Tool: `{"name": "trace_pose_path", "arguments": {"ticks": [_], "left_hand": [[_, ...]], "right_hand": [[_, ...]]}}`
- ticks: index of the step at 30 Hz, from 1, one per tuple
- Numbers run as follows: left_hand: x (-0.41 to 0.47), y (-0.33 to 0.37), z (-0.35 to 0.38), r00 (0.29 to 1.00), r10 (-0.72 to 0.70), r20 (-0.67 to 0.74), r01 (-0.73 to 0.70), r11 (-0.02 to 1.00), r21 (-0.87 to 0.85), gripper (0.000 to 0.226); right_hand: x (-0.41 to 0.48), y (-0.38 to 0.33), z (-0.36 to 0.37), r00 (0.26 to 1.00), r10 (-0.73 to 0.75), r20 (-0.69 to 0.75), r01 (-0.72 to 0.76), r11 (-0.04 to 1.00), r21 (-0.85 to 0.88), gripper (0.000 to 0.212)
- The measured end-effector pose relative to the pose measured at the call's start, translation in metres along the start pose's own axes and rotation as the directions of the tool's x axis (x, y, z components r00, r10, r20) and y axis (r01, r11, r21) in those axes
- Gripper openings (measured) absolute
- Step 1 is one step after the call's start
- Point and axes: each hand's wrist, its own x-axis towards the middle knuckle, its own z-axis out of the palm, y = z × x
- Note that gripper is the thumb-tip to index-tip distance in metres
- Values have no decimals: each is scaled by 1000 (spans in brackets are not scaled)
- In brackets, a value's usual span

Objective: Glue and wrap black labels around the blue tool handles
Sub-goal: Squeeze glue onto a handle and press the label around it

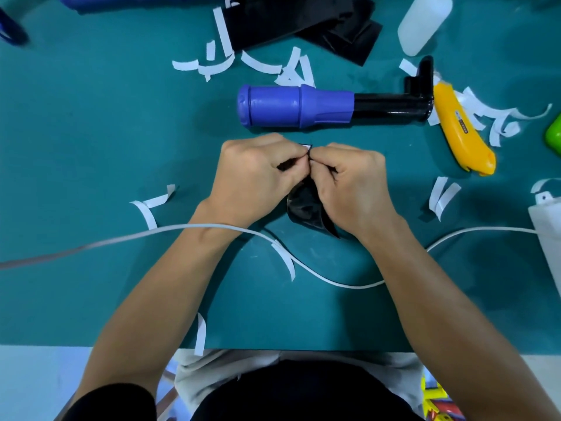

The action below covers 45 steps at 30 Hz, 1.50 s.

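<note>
My left hand point(255, 174) and my right hand point(352, 180) meet fingertip to fingertip over the middle of the green mat, both pinching the top edge of a curled black label point(305, 208). A small white corner of backing shows between the thumbs. The label hangs down under my right palm, partly hidden. Just beyond the hands lies a blue tool handle point(297, 106) on its side, with a black shaft to its right. A stack of black label sheets point(303, 22) lies at the back.
White backing strips point(291, 68) are scattered around the mat. A yellow utility knife point(461, 132) lies right of the shaft, a white bottle point(423, 22) behind it. A white cable point(151, 233) crosses under my forearms. Another blue tool point(121, 3) lies far left.
</note>
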Motion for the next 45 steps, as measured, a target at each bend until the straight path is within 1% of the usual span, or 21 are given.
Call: {"name": "trace_pose_path", "arguments": {"ticks": [3, 7, 9, 11, 14, 17, 19, 22, 29, 31, 34, 36, 40, 45], "left_hand": [[0, 3, 2, 999, -22, -29, 23, 999, 36, 7], [0, 5, 5, 994, -98, -53, 100, 994, 45, 9], [1, 6, 6, 987, -155, -43, 155, 988, 6, 8], [2, 8, 6, 970, -243, -7, 242, 968, -61, 7], [4, 8, 6, 924, -376, 71, 382, 909, -167, 8], [7, 7, 6, 887, -449, 109, 462, 851, -251, 15], [8, 7, 4, 891, -443, 103, 454, 850, -267, 15], [9, 7, 2, 911, -400, 101, 412, 876, -250, 10], [6, 10, 3, 926, -371, 70, 378, 903, -206, 7], [5, 10, 4, 932, -358, 51, 362, 914, -184, 6], [5, 10, 5, 935, -349, 60, 354, 922, -155, 7], [5, 9, 6, 930, -359, 77, 367, 916, -163, 8], [6, 10, 8, 902, -419, 101, 431, 866, -255, 17], [8, 12, 9, 883, -456, 115, 467, 819, -333, 26]], "right_hand": [[0, 1, -1, 1000, -12, 13, 12, 1000, 7, 26], [2, 0, -1, 1000, 7, 7, -7, 999, 35, 26], [3, 0, -2, 1000, 17, 8, -18, 997, 71, 26], [4, 0, -2, 999, 39, 20, -41, 994, 103, 26], [4, 1, -1, 993, 105, 49, -112, 982, 153, 28], [5, 1, -2, 984, 158, 80, -172, 962, 211, 29], [5, 1, -4, 979, 179, 93, -197, 951, 240, 31], [6, 2, -6, 979, 183, 93, -201, 950, 240, 31], [3, 1, -3, 996, 85, 23, -87, 987, 136, 29], [3, 0, -3, 998, 68, 12, -69, 990, 126, 33], [3, 0, -2, 998, 56, 9, -57, 992, 115, 29], [3, 0, -2, 997, 71, 27, -74, 989, 128, 27], [5, -1, -2, 986, 146, 76, -159, 964, 213, 23], [6, -1, -3, 971, 209, 119, -236, 926, 295, 22]]}}
